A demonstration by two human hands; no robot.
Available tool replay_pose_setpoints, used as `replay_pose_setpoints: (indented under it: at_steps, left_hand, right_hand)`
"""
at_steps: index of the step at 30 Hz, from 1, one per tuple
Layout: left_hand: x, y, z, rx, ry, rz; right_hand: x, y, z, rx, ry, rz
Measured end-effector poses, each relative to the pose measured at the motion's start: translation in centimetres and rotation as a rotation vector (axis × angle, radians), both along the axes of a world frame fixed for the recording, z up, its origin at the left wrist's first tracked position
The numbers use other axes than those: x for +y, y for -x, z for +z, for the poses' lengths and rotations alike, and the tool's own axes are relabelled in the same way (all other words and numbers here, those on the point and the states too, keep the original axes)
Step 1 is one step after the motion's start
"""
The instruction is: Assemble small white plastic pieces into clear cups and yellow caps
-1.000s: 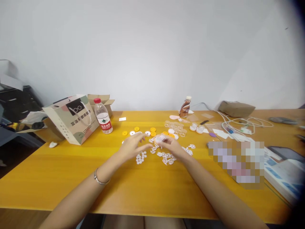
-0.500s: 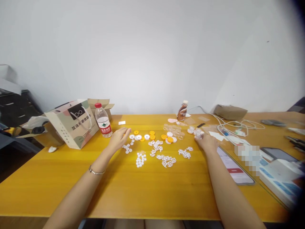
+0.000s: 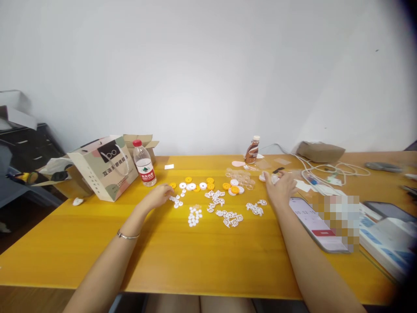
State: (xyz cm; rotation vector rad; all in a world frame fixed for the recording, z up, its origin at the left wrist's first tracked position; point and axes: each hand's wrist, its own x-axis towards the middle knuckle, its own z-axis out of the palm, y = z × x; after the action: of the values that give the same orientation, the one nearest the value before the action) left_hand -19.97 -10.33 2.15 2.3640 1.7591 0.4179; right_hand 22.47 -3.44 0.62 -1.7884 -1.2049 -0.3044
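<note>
My left hand point(image 3: 159, 195) rests on the yellow table point(image 3: 202, 256), its fingers curled together at a small cluster of white discs point(image 3: 176, 201). Whether it grips one is unclear. My right hand point(image 3: 280, 188) lies further right with its fingers spread, their tips by two small white cases point(image 3: 264, 176). Between the hands are orange and white round caps point(image 3: 208, 186), clear plastic rings point(image 3: 241, 177), a pile of white dots point(image 3: 194, 216) and white lattice-shaped pieces point(image 3: 230, 217).
A paper gift bag point(image 3: 106, 167), a water bottle point(image 3: 144, 164) and a cardboard box point(image 3: 143, 143) stand at back left. A brown drink bottle point(image 3: 253, 150) stands mid-back. A phone point(image 3: 314, 224), cables point(image 3: 325, 171) and booklets point(image 3: 384, 237) are at the right.
The hands were together on a small clear piece. The right hand carried it to the back right and has now spread its fingers; the left moved left to the white discs.
</note>
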Motion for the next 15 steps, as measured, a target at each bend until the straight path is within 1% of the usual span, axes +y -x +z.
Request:
replay_pose_setpoints:
  at_steps: [2,4,8,10,11,12,14,15]
  left_hand:
    - [0.2,-0.3,-0.3,0.009,0.015,0.019]
    - [0.3,-0.4,-0.3,0.013,0.014,0.040]
    - [-0.2,-0.7,0.7,0.031,-0.061,0.146]
    - [-1.0,-1.9,1.3,0.011,-0.130,0.177]
    - [-1.5,-2.9,1.5,-0.026,-0.181,0.156]
    - [-2.2,-4.1,1.6,-0.085,-0.203,0.073]
    - [-3.8,-7.1,1.4,-0.179,-0.181,-0.165]
    - [-4.6,-8.5,1.1,-0.179,-0.171,-0.262]
  right_hand:
    - [0.0,0.6,0.1,-0.016,-0.018,0.063]
    - [-0.2,1.0,0.2,-0.018,-0.029,0.115]
    - [-0.7,2.2,0.5,-0.015,-0.080,0.202]
    - [-1.0,3.1,0.5,-0.037,-0.125,0.268]
    - [-1.3,3.7,0.5,-0.050,-0.146,0.310]
    - [-1.5,4.3,0.4,-0.064,-0.160,0.359]
    - [-1.9,5.5,0.2,-0.097,-0.158,0.461]
    - [-2.0,6.0,0.1,-0.115,-0.146,0.509]
